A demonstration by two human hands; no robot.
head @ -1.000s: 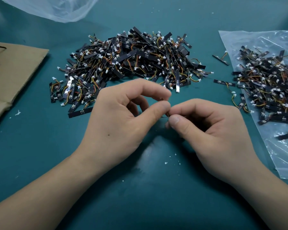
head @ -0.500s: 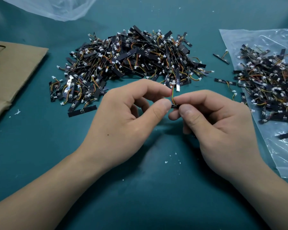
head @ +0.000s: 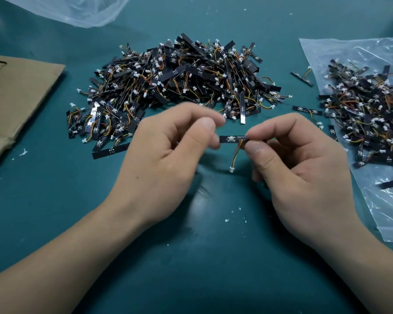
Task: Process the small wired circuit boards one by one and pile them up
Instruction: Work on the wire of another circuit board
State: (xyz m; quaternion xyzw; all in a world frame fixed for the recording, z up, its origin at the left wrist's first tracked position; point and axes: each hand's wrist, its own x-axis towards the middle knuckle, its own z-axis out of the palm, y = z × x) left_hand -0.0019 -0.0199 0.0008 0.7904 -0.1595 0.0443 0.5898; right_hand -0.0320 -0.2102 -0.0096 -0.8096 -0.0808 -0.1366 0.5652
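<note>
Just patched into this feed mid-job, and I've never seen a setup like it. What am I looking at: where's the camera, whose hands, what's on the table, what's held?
No machine here: one head-worn camera looks down at a person's bare hands. The right hand pinches one wired circuit board by its end, wires dangling. The left hand has its thumb at the other end, but its grip is blurred. On the green mat lie a big pile of boards, a second pile on a plastic bag, and cardboard.
</note>
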